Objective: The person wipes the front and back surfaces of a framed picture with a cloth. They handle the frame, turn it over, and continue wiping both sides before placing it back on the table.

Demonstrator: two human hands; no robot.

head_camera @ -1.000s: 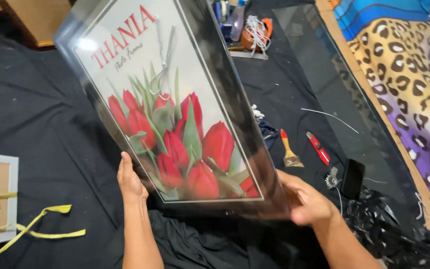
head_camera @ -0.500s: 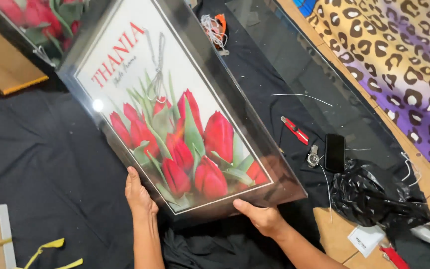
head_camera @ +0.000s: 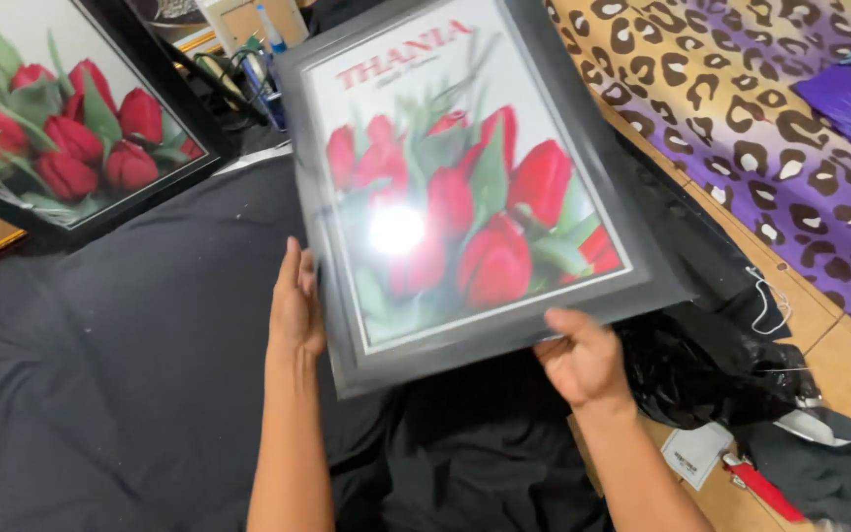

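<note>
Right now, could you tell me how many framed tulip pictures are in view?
2. One framed tulip picture is held up between the left hand and right hand; a second framed picture leans at the upper left, partly cut off. Others may lie out of view.

Glossy glazed framed picture (head_camera: 465, 187) above matt black cloth (head_camera: 130, 365).
</note>
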